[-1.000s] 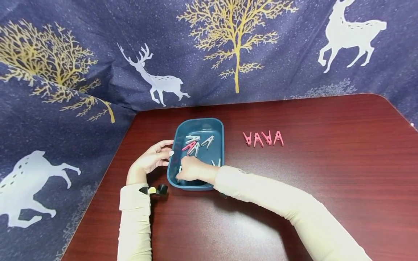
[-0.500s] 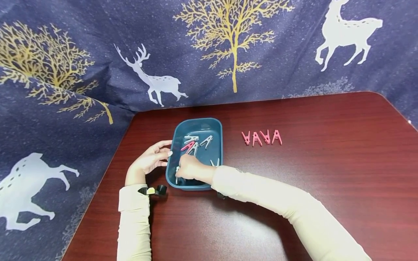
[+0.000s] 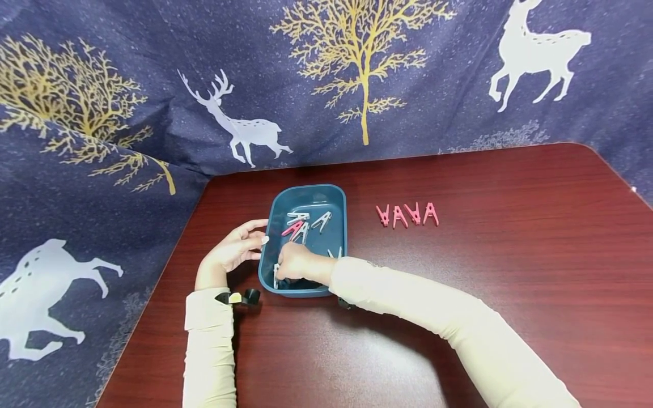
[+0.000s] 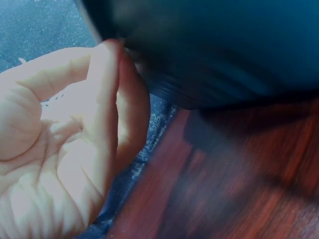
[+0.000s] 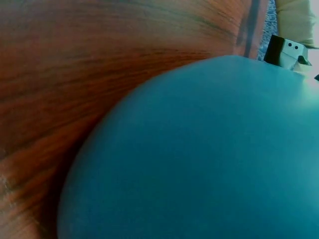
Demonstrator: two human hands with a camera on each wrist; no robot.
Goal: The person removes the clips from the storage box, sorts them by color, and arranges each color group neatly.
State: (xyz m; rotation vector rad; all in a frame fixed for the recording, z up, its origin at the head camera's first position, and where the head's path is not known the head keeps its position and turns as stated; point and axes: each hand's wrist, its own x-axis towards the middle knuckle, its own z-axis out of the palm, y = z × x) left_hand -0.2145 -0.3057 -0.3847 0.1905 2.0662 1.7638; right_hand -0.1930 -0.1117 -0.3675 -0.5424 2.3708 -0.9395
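Clothespin in the corner: a slim white plastic clothespin (image 3: 276, 277) is lying inside the tray, by its near-left corner, partly hidden by the right hand.
Its long axis: it is running roughly from near edge towards far edge, alongside the left wall; which end is the mouth is too small to tell.
From grip to clothespin: it is sitting immediately left of the right fingertips, its length crossing the line of the right forearm; the right hand is being the nearer one, the left staying outside the wall.
Right hand: the right hand (image 3: 301, 263) is lying over the tray's near half, fingers curling downward; whether they are pinching the clothespin or only touching it, I cannot tell.
Tray: a deep blue plastic rectangular tray (image 3: 310, 194) with rounded corners is standing near the table's left edge.
Left hand: the left hand (image 3: 237, 246) is resting its loosely bent fingers against the tray's left edge, thumb and fingers apart in the head view.
Others inside: one pink plastic clothespin (image 3: 292, 228) is lying among three pale ones (image 3: 325, 219) towards the far half; another pale one (image 3: 340, 253) is lying by the right wall.
Pink row: four pink plastic clothespins (image 3: 398, 215) are lying side by side, beyond the tray's right edge.
Table: a glossy red-brown wooden table (image 3: 484, 238) is carrying everything.
Backdrop: a dark blue cloth (image 3: 316, 119) printed with deer and trees is hanging behind the far edge.
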